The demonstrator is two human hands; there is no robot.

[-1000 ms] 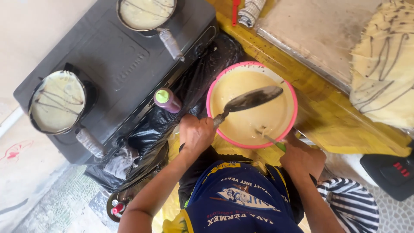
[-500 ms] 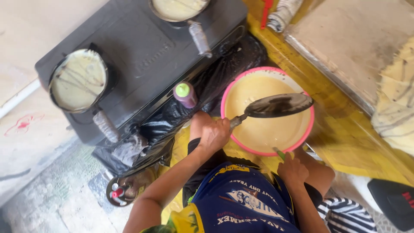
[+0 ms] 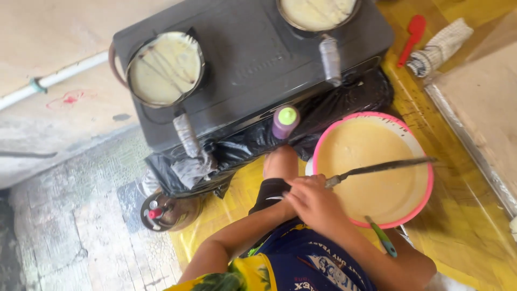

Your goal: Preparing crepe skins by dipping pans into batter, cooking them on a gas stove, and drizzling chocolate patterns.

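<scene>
Gripping the ladle handle, one hand closed; its long axis runs right from the grip over the bowl. Other hand hidden.

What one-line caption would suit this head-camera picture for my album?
A hand holds a long flat ladle over a pink bowl of pale batter beside a black two-pan stove.

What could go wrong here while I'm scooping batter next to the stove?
1. The left hand holds the long ladle flat across the pink bowl; batter could drip past the rim onto the yellow sheet.
2. The near pan points its wrapped handle towards your knee; a bump could tip it.
3. Black plastic lies against the stove and may melt if that is hot.
</scene>
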